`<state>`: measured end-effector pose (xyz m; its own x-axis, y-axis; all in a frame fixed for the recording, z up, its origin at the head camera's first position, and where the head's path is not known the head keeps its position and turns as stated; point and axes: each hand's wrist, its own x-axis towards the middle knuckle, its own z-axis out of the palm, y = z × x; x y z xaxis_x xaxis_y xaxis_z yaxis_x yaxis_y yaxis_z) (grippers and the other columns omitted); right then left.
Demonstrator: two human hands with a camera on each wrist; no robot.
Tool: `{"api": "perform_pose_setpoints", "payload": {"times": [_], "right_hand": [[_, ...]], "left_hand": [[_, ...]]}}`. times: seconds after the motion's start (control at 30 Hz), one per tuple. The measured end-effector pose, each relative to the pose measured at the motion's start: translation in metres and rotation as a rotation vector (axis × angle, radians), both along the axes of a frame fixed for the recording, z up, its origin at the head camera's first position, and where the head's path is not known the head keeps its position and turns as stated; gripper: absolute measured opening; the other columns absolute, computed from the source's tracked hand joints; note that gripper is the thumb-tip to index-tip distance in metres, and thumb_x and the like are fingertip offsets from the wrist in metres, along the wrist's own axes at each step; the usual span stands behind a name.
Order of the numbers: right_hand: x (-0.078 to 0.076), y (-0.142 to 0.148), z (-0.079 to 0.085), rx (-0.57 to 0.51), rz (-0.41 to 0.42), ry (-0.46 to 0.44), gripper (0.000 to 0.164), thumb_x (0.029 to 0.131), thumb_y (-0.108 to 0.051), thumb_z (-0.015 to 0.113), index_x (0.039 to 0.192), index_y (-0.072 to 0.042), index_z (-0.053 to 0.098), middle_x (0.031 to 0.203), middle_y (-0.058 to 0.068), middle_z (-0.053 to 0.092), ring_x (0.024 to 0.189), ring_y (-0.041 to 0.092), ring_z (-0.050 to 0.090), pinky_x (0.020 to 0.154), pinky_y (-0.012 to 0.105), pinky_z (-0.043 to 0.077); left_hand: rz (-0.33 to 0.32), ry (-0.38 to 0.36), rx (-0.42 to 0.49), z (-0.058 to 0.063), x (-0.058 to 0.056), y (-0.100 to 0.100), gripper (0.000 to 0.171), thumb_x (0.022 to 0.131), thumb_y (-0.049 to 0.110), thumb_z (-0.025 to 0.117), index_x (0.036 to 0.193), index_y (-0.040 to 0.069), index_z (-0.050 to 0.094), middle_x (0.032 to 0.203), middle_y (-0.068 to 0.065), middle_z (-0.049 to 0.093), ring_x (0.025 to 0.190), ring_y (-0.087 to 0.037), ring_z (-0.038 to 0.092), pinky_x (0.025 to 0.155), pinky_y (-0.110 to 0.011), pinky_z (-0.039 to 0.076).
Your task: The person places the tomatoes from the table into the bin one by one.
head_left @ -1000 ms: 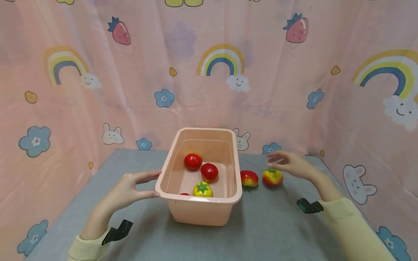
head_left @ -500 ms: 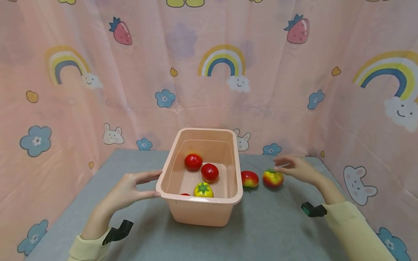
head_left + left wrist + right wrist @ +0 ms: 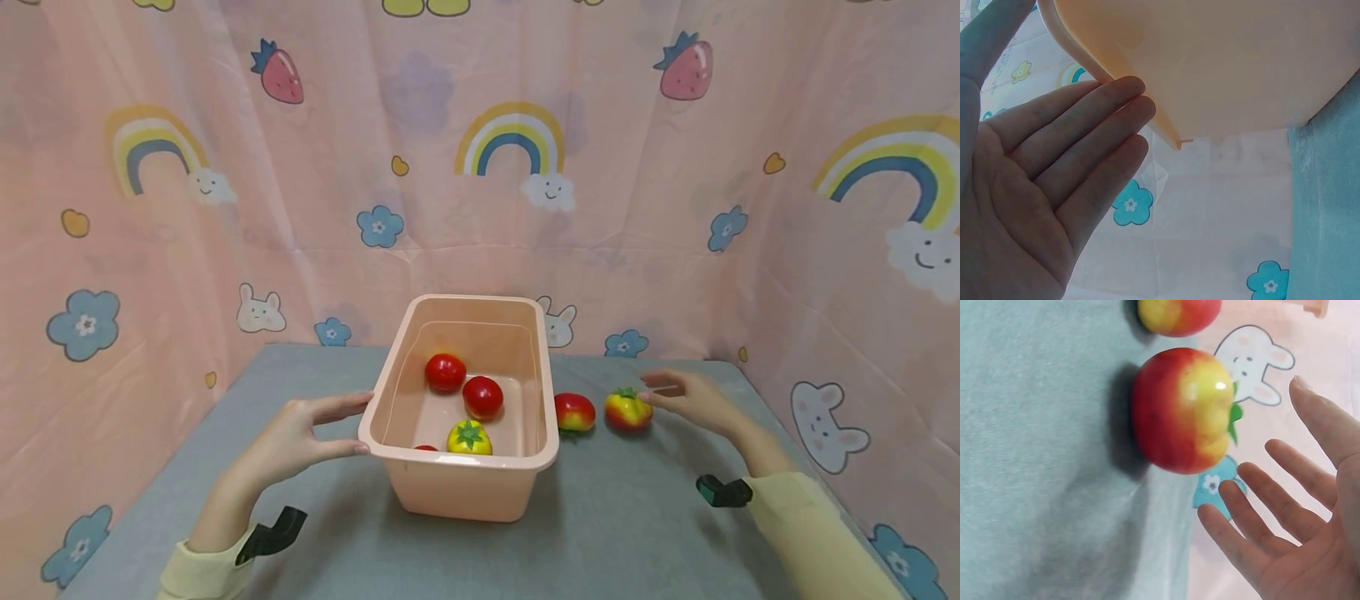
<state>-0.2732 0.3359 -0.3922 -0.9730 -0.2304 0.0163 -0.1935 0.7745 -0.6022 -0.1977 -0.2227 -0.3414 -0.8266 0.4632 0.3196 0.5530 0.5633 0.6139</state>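
Note:
A pink plastic bin [image 3: 472, 487] stands mid-table in the head view. My left hand [image 3: 307, 433] is at its left rim, fingers straight; the left wrist view shows the fingertips [image 3: 1132, 87] against the rim. Inside the bin lie red tomatoes [image 3: 446, 372] and a yellow tomato [image 3: 469, 438] with a green star-shaped top; the near wall partly hides another red one. Right of the bin, a red-and-yellow tomato [image 3: 628, 412] sits on the table. My right hand [image 3: 693, 400] hovers just right of it, fingers extended and holding nothing; the right wrist view shows a gap between them.
A second red-and-yellow tomato [image 3: 575, 412] lies between the bin and the first one, partly behind the bin's side. Grey cloth covers the table [image 3: 622, 517]. A pink patterned curtain [image 3: 637, 250] hangs behind and along the sides.
My right hand has moved right and lower, from above the red-and-yellow tomato to its right side. The left hand, bin and tomatoes stay where they were.

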Motion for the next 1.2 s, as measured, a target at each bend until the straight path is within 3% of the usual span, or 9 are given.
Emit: {"api": "perform_pose_setpoints", "payload": {"times": [0.5, 1.2], "right_hand": [[-0.003, 0.001, -0.031, -0.052, -0.035, -0.064, 0.065, 0.090, -0.048, 0.059, 0.136, -0.004, 0.047, 0.134, 0.026, 0.050, 0.117, 0.044, 0.053, 0.085, 0.047, 0.055], [0.000, -0.008, -0.048, -0.082, -0.105, -0.058, 0.071, 0.087, -0.054, 0.061, 0.138, -0.009, 0.043, 0.138, 0.027, 0.045, 0.122, 0.048, 0.045, 0.092, 0.060, 0.046]], "left_hand": [[0.002, -0.009, 0.002, -0.003, 0.000, 0.000, 0.062, 0.075, 0.040, 0.078, 0.130, 0.017, 0.060, 0.126, 0.003, 0.063, 0.115, -0.016, 0.062, 0.093, -0.041, 0.052], [0.004, -0.007, 0.007, -0.001, -0.001, 0.000, 0.063, 0.074, 0.038, 0.079, 0.129, 0.016, 0.060, 0.126, 0.002, 0.063, 0.115, -0.017, 0.062, 0.093, -0.041, 0.052]]}}
